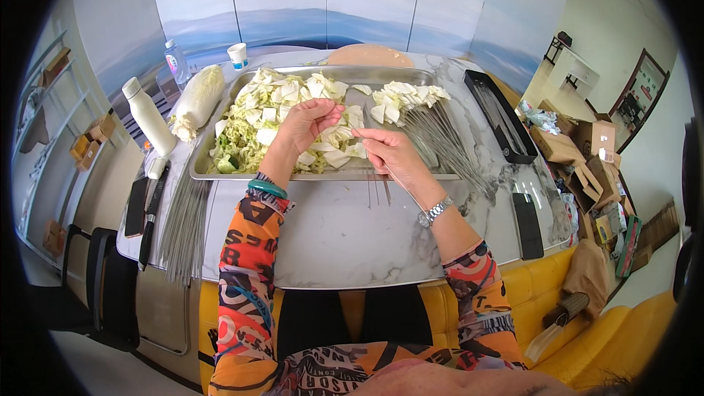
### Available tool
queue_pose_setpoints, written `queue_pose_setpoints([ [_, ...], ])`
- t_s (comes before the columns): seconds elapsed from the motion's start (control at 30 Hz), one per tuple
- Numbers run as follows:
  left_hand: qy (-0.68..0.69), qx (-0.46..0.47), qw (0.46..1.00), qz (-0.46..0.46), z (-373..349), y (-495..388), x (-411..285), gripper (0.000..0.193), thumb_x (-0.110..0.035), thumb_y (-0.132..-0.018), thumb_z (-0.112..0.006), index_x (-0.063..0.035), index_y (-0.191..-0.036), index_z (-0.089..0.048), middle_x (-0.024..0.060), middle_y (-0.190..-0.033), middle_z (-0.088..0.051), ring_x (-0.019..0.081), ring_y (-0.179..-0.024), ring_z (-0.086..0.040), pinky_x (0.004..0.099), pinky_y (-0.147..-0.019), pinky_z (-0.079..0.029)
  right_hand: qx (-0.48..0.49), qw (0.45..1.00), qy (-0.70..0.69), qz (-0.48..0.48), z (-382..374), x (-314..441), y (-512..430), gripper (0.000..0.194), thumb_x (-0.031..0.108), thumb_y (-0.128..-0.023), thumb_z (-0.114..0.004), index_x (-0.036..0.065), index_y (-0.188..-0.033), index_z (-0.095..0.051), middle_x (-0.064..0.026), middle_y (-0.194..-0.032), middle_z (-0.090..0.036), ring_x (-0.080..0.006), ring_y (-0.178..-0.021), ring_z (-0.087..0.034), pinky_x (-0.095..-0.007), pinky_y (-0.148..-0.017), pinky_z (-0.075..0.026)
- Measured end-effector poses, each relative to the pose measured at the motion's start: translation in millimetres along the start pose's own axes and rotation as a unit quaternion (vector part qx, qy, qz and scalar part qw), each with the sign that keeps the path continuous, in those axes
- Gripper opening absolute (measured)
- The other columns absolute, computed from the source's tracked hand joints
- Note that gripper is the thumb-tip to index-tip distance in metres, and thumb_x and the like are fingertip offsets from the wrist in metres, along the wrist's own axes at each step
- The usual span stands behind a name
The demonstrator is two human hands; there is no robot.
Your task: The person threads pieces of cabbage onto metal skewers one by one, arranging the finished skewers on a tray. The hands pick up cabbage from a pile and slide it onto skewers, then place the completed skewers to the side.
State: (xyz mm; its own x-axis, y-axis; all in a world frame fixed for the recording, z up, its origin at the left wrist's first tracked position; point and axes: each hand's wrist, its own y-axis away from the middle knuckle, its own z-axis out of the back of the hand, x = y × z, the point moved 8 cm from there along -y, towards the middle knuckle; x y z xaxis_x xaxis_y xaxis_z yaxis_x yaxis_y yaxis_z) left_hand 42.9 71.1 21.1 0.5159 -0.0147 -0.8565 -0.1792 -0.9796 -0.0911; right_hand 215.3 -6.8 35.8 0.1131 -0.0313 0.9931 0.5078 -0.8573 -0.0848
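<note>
Cut cabbage pieces [258, 115] fill the left and middle of a steel tray [253, 177]. My left hand [313, 121] is raised over them, thumb and fingertips together; whether something small is pinched there cannot be told. My right hand [393, 154] grips a thin metal skewer [404, 187] that slants from its fingertips down past the wrist. Several loose skewers [377, 190] lie across the tray's front rim below that hand. At the tray's right side, a bundle of metal skewers [456, 148] has cabbage pieces [404, 98] at its far ends.
Left of the tray are a whole napa cabbage [202, 93], a white bottle [149, 115], a black-handled knife [151, 217] and more skewers [184, 231]. On the right lie a black box of skewers [500, 115] and a phone [527, 225]. A paper cup [238, 56] stands behind.
</note>
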Motion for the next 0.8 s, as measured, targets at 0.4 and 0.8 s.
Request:
queue_pose_setpoints([
  [0.4,0.024,-0.029,0.999,-0.038,16.0,-5.8,-0.2,0.011,-0.005,-0.092,-0.058,0.0032,-0.098,-0.063,0.0143,-0.095,-0.068,0.0161,-0.079,-0.066,0.0244,-0.075,-0.057,0.022,0.999,-0.028,0.01,9.1,-6.9,-6.3,0.03,0.008,-0.094,-0.053,-0.004,-0.121,-0.058,0.0039,-0.069,-0.049,-0.0012,-0.055,-0.034,-0.0177,-0.047,-0.027],
  [0.8,0.019,-0.048,0.997,-0.059,22.5,-7.3,-5.4,0.011,-0.005,-0.092,-0.058,0.0035,-0.097,-0.063,0.0143,-0.094,-0.068,0.0158,-0.079,-0.066,0.0248,-0.075,-0.057,-0.098,0.958,0.271,0.009,26.2,4.8,7.1,0.019,0.012,-0.088,-0.06,0.002,-0.103,-0.068,0.0017,-0.069,-0.056,-0.0035,-0.058,-0.049,-0.0224,-0.048,-0.04],
])
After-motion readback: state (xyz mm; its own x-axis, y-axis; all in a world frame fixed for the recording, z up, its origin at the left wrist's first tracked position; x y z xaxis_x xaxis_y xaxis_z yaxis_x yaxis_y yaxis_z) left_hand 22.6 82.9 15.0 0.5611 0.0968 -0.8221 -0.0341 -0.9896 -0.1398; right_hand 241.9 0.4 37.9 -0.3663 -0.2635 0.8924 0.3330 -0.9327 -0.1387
